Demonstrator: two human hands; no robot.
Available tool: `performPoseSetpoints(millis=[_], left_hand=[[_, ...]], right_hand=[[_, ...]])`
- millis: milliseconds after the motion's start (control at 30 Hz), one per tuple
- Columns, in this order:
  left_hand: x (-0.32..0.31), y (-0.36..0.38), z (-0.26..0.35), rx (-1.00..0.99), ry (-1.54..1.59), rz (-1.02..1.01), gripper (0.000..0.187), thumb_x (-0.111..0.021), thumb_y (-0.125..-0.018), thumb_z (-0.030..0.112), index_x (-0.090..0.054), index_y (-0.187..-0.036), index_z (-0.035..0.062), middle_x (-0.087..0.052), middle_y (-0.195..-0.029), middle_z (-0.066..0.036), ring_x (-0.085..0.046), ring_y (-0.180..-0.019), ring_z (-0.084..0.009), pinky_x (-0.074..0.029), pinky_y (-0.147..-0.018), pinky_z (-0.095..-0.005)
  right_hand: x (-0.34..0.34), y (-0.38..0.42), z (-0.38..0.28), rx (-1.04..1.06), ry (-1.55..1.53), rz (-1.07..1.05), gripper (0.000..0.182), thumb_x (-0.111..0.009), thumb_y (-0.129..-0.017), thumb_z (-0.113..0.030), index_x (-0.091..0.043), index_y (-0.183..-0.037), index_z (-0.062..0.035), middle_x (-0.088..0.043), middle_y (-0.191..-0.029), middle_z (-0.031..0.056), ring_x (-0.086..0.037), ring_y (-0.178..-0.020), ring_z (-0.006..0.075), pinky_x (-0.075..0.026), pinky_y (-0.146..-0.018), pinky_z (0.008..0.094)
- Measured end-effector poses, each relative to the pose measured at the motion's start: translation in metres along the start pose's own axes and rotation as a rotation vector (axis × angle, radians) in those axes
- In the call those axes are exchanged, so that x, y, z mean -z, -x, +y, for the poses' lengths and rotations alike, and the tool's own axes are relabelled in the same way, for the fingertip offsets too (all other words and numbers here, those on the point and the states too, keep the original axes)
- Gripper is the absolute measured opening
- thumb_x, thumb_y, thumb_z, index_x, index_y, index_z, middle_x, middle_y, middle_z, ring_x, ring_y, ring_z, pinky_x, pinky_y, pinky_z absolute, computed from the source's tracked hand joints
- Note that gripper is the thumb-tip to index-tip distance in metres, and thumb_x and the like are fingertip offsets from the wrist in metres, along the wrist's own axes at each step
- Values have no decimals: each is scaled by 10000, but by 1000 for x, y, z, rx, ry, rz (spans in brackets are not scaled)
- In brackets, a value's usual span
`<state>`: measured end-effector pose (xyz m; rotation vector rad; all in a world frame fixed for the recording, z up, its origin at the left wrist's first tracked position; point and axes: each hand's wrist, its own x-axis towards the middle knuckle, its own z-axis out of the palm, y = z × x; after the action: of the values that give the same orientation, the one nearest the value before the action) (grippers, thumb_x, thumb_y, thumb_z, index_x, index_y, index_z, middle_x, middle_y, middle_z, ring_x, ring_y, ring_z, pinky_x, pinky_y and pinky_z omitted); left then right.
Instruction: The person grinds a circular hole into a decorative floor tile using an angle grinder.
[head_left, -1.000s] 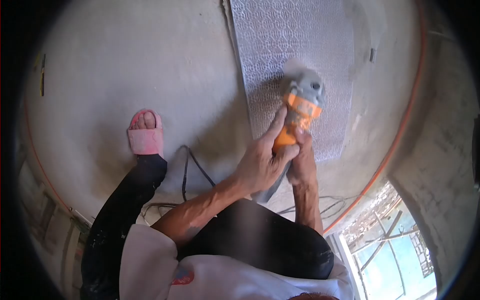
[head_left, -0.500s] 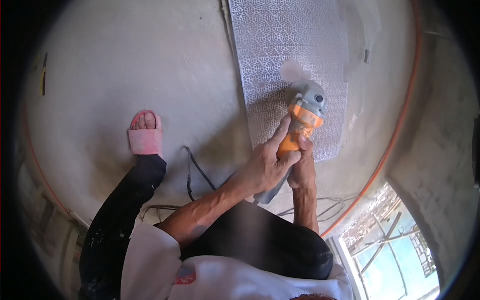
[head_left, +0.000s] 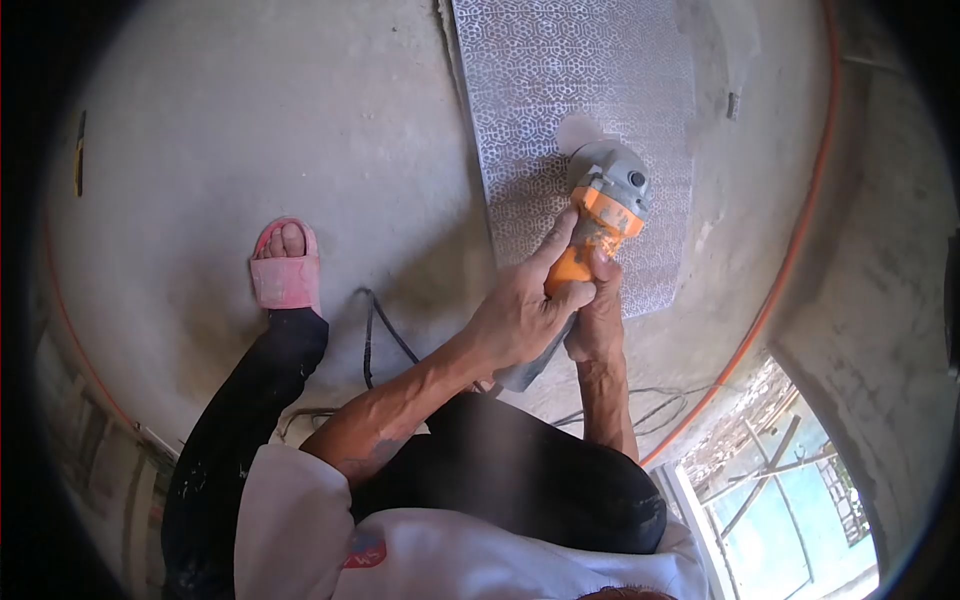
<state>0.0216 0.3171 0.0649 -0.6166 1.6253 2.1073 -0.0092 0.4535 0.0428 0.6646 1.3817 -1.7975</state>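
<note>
Both of my hands grip an angle grinder with a grey head and an orange and dark body. My left hand is wrapped round its body from the left, index finger laid along the orange part. Against the right side of the body, my right hand is closed with its thumb on top. The grinder's head is over a grey patterned tile lying on the floor. A pale round patch shows at the head's upper left. The contact between disc and tile is hidden.
A black cable loops on the concrete floor beside my pink slipper. An orange hose curves along the right. A yellow and black tool lies far left. An opening is at the lower right.
The whole view has shifted slightly, with tile, slipper and hands a little further left and up. The grinder's head sits slightly nearer the pale patch. Both hands keep the same grip.
</note>
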Motion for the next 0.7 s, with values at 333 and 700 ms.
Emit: performPoseSetpoints(millis=[333, 700], left_hand=[[-4, -7, -10, -121, -51, 94, 765, -558, -910, 287, -199, -1495, -51, -595, -1093, -346, -651, -1002, -388, -495, -856, -393], [-7, -8, -16, -180, -41, 113, 735, -560, -924, 243, -210, -1473, -98, -435, -1390, -340, -491, -1280, -390, -396, -1043, -368]], right_hand=[[-5, -6, -3, -32, -78, -24, 599, -581, -913, -490, -481, -1260, -12, -604, -1115, 108, -623, -1011, 227, -504, -913, 362], [-1, -10, 4, 13, -30, -31, 625, -554, -913, -499, -477, -1296, -12, -588, -1144, 91, -592, -1047, 203, -476, -908, 345]])
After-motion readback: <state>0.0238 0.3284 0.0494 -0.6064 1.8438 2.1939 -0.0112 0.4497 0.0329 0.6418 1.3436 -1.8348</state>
